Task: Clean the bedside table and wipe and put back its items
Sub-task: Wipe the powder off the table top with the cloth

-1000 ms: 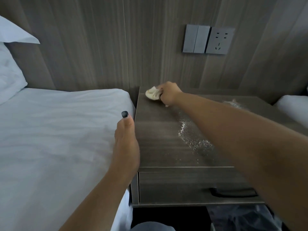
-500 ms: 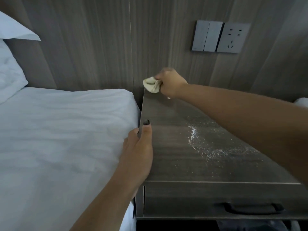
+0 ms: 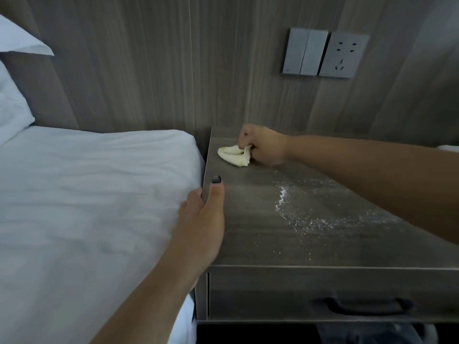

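So the left hand (image 3: 201, 219) has settled since a second ago: back then it hovered beside the counter (image 3: 248, 244) with the thumb up in the air, and now it's clamped onto the near-left edge. Thumb lies flat on top of the counter, dark-painted nail and all, while the other fingers (image 3: 191, 197) drop over the side into the gap next to the bed (image 3: 87, 194). I can't see how far they curl down there, but it reads as a bracing grip, steadying the counter while the other arm works.

Middle of the top, there's a scatter of white powder (image 3: 310, 214), with a brighter ridge along its left side. It looks roughly where it was, so my guess is the wiping hasn't got to that patch yet and that's the main job left.

Further back, the right hand (image 3: 263, 147) has pulled away from the back-left corner by the wall and come a bit forward and right. Its fingers are curled tight into a fist, bunching a pale yellow cloth (image 3: 234, 156) that sticks out to the left and lies on the counter. The strip behind it looks clean, so the stroke seems to be working from the back toward the powder.

No bedside items are on the counter right now, so putting stuff back comes later. On the wall beyond, there's a switch and socket plate (image 3: 325, 55).
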A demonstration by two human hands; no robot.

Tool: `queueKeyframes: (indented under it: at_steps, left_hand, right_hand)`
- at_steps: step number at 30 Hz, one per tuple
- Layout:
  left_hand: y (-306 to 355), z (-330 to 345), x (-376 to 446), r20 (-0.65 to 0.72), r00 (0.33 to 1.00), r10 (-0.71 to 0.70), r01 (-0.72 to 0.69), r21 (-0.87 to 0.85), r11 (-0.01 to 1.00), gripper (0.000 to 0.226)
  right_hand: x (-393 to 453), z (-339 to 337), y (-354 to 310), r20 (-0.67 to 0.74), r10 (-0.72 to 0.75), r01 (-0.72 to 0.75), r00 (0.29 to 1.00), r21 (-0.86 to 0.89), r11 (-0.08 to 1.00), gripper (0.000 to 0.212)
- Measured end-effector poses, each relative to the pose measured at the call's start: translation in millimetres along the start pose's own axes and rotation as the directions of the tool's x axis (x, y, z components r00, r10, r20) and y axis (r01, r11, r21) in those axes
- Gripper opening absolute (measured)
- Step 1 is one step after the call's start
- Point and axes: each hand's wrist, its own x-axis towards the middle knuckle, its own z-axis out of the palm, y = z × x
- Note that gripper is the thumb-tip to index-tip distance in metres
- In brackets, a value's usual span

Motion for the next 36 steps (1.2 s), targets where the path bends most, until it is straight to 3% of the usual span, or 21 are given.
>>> queueKeyframes:
  at_steps: [5,9,11,15,20,24,26,29,31,33,36]
  left_hand:
    - [5.8,-2.0,-3.7,-0.064,0.996,0.055,-0.053,0.032,0.998,0.063]
    - [3.1,-6.2,-16.2,-0.147,0.983,0.112,-0.109,0.025,0.994,0.066]
    - [6.3,-9.6,-29.3,-0.187,0.972,0.139,-0.144,-0.014,0.989,0.06]
    - [17.8,-13.8,-52.2,-0.278,0.946,0.166,-0.202,-0.108,0.973,0.054]
    - [21.4,-20.3,-68.4,-0.354,0.93,0.1,-0.223,-0.324,0.92,0.032]
    - [25.3,-15.2,-90.0,-0.361,0.926,0.107,-0.22,-0.287,0.932,0.037]
    - [29.9,-7.9,-108.0,-0.355,0.918,0.174,-0.256,-0.197,0.946,0.045]
    - [37.5,2.7,-129.4,-0.366,0.896,0.252,-0.32,-0.137,0.937,0.036]
    - [42.7,9.1,-140.5,-0.386,0.882,0.27,-0.337,-0.119,0.934,0.035]
    - [49.7,12.8,-154.3,-0.394,0.884,0.252,-0.318,-0.111,0.942,0.033]
    - [49.7,16.4,-170.7,-0.374,0.879,0.297,-0.359,-0.107,0.927,0.031]
  right_hand:
    - [-82.7,2.0,-17.7,-0.016,-0.125,0.126,0.992,0.128,0.984,0.038]
    - [-111.8,-5.4,-26.4,0.02,-0.135,0.133,0.991,0.09,0.987,0.045]
    - [-109.7,-13.8,-33.0,0.015,-0.109,0.108,0.994,0.05,0.993,0.048]
    - [-102.0,-28.8,-71.3,-0.196,-0.094,0.131,0.976,0.184,0.974,0.049]
    - [-112.2,13.8,-111.0,-0.12,-0.123,0.155,0.985,0.313,0.937,0.053]
    - [-148.0,23.9,-92.1,-0.188,-0.19,0.248,0.964,0.363,0.898,0.043]
    - [-170.3,16.3,-79.6,-0.166,-0.209,0.258,0.964,0.378,0.889,0.042]
    - [-194.2,0.1,-72.6,-0.112,-0.246,0.27,0.963,0.331,0.904,0.047]
    - [-204.2,-11.8,-76.1,-0.189,-0.267,0.315,0.945,0.311,0.897,0.048]
    - [-222.0,-22.3,-78.0,-0.36,-0.242,0.361,0.901,0.312,0.879,0.044]
    - [-274.3,-27.6,-64.4,-0.51,-0.087,0.343,0.856,0.435,0.833,0.051]
